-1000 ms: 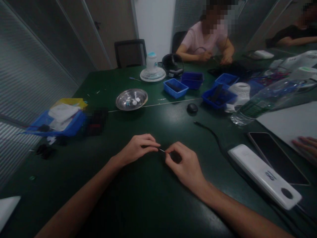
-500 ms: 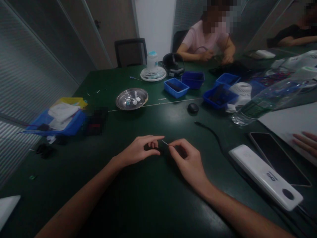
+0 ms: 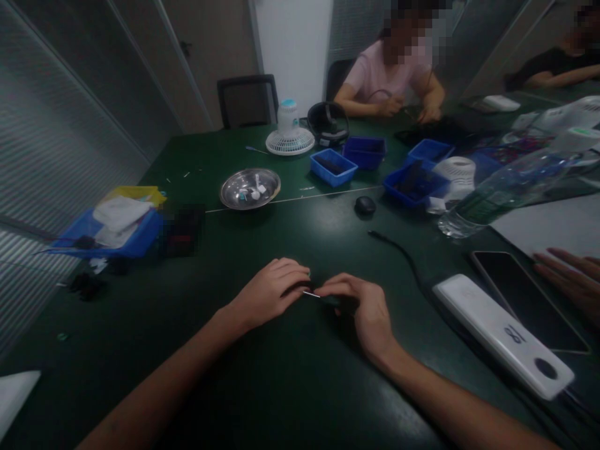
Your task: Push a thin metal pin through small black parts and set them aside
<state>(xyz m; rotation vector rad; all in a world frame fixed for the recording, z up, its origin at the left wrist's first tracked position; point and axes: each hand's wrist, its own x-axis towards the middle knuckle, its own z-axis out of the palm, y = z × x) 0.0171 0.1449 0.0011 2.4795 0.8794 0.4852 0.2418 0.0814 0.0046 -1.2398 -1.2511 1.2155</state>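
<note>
A thin, pale, shiny rod (image 3: 312,294) bridges the small gap between my two hands, above the dark green table (image 3: 290,387). My right hand (image 3: 365,306) grips its right end with thumb and fingers; a dark part beneath those fingers is too dim to name. At the rod's left end are the fingertips of my left hand (image 3: 276,287), which is closed with its fingers curled over. What the left fingers hold is mostly hidden, though a tiny greenish spot shows at their tips.
Ahead stands a metal bowl (image 3: 250,189) with small white pieces. Blue bins (image 3: 334,167), a mouse (image 3: 365,205) and a plastic bottle (image 3: 497,194) lie beyond. To the right are a white power bank-like device (image 3: 504,334), a phone (image 3: 525,300) and another person's hand (image 3: 569,275).
My left fingers, spread before, have curled closed. My right hand has turned, and the rod now lies nearly level, its left end at my left fingertips. The other person's hand has moved left.
</note>
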